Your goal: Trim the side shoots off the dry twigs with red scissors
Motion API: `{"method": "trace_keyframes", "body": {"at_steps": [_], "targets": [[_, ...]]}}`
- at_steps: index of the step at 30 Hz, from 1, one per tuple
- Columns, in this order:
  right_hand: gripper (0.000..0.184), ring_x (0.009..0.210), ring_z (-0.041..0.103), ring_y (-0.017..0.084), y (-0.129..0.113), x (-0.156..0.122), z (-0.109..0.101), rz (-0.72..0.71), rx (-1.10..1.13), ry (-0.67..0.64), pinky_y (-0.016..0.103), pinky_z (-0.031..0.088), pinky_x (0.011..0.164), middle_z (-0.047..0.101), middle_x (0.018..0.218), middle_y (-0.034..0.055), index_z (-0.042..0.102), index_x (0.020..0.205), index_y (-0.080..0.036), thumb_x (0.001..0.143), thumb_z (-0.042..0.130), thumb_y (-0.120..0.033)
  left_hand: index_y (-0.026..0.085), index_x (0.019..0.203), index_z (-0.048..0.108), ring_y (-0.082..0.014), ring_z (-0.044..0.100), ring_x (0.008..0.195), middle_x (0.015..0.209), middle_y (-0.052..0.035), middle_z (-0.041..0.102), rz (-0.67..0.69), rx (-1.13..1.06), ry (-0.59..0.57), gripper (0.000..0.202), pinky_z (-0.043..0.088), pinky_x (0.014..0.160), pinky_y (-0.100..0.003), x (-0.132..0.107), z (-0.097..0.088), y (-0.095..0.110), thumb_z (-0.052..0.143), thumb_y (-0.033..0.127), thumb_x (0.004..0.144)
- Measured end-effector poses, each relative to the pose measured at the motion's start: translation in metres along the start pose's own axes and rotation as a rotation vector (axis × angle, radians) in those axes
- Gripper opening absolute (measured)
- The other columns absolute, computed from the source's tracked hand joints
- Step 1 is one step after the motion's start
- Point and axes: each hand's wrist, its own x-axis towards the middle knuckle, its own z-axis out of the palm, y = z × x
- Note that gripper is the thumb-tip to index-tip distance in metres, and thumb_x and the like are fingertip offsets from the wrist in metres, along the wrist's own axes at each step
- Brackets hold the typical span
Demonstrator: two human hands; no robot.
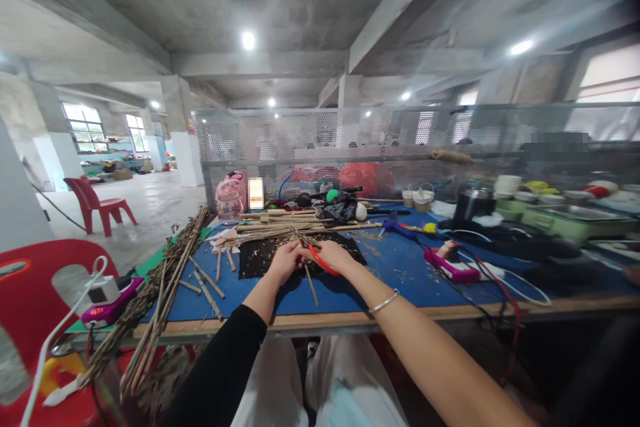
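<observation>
In the centre of the frame, a person's two bare hands are meeting over a black cloth (251,267) strewn with pale chips. The right hand (331,255) is closing around a red-handled tool (324,262), whose working end is pointing toward the left hand (287,262). The left hand's fingers are curling in beside it, nearly touching; whether they are clamping anything cannot be told. A thin stalk (311,285) is slanting down from between the hands, toward the near edge of the blue-topped bench (395,288).

Left of centre, short cut pieces (207,293) are lying scattered beside the cloth, and a long bundle of dry stalks (173,260) is hanging over the bench's left end. Just beyond the hands, more stalks (270,213) are lying crosswise. Right of centre, a purple power strip (457,269) is resting among cables. At the lower left, a red chair (30,287) is standing near the bench.
</observation>
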Motion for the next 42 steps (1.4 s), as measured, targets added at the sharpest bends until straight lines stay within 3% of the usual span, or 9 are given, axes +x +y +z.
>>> {"method": "trace_keyframes", "body": {"at_steps": [6, 10, 15, 20, 29, 37, 42], "targets": [[0.067, 0.081, 0.062, 0.025, -0.001, -0.005, 0.004, 0.096, -0.016, 0.021, 0.028, 0.044, 0.063, 0.066, 0.089, 0.0125, 0.066, 0.088, -0.019, 0.065, 0.039, -0.075, 0.014, 0.065, 0.056, -0.0041, 0.036, 0.040, 0.048, 0.0042, 0.044, -0.016, 0.050, 0.069, 0.034, 0.028, 0.039, -0.017, 0.001, -0.002, -0.003, 0.062, 0.047, 0.064], [0.065, 0.086, 0.061, 0.027, -0.004, -0.006, 0.008, 0.114, -0.041, 0.054, 0.030, 0.044, 0.067, 0.066, 0.091, 0.0126, 0.065, 0.087, -0.019, 0.065, 0.039, -0.075, 0.014, 0.072, 0.060, -0.0042, 0.034, 0.037, 0.044, 0.0052, 0.042, -0.002, 0.112, 0.167, 0.032, 0.026, 0.037, -0.016, -0.002, -0.003, 0.001, 0.061, 0.045, 0.066], [0.067, 0.091, 0.059, 0.026, -0.008, -0.004, 0.012, 0.061, 0.010, 0.049, 0.029, 0.043, 0.071, 0.063, 0.100, 0.0114, 0.059, 0.100, -0.019, 0.064, 0.043, -0.073, 0.013, 0.085, 0.063, -0.0050, 0.040, 0.040, 0.052, 0.0023, 0.051, -0.005, 0.133, 0.237, 0.037, 0.030, 0.039, -0.017, -0.008, -0.002, 0.009, 0.065, 0.043, 0.063], [0.061, 0.088, 0.060, 0.024, -0.013, -0.004, 0.016, 0.051, 0.071, 0.113, 0.027, 0.041, 0.069, 0.064, 0.097, 0.0092, 0.057, 0.099, -0.019, 0.066, 0.046, -0.069, 0.012, 0.096, 0.063, -0.0043, 0.038, 0.039, 0.055, 0.0014, 0.053, 0.031, 0.124, 0.236, 0.045, 0.027, 0.036, -0.016, -0.008, -0.002, 0.010, 0.065, 0.042, 0.063], [0.053, 0.080, 0.060, 0.020, -0.010, -0.012, 0.016, 0.073, 0.143, 0.236, 0.024, 0.038, 0.060, 0.066, 0.086, 0.0057, 0.060, 0.087, -0.020, 0.067, 0.047, -0.068, 0.012, 0.094, 0.065, -0.0041, 0.046, 0.045, 0.059, -0.0010, 0.058, -0.101, -0.061, 0.186, 0.041, 0.037, 0.045, -0.016, -0.013, 0.002, 0.015, 0.072, 0.032, 0.058], [0.055, 0.086, 0.061, 0.024, -0.009, -0.013, 0.015, 0.119, 0.016, 0.208, 0.027, 0.041, 0.066, 0.066, 0.090, 0.0090, 0.063, 0.087, -0.021, 0.067, 0.044, -0.070, 0.012, 0.093, 0.066, -0.0043, 0.045, 0.044, 0.062, -0.0019, 0.060, -0.058, 0.038, 0.236, 0.038, 0.037, 0.042, -0.016, -0.011, -0.002, 0.011, 0.071, 0.030, 0.060], [0.057, 0.089, 0.060, 0.024, -0.009, -0.017, 0.017, 0.120, 0.024, 0.239, 0.028, 0.040, 0.069, 0.066, 0.092, 0.0075, 0.061, 0.091, -0.023, 0.065, 0.045, -0.071, 0.014, 0.098, 0.064, -0.0042, 0.047, 0.048, 0.069, -0.0021, 0.060, -0.068, -0.009, 0.197, 0.039, 0.037, 0.043, -0.015, -0.010, -0.003, 0.010, 0.069, 0.030, 0.063]]}}
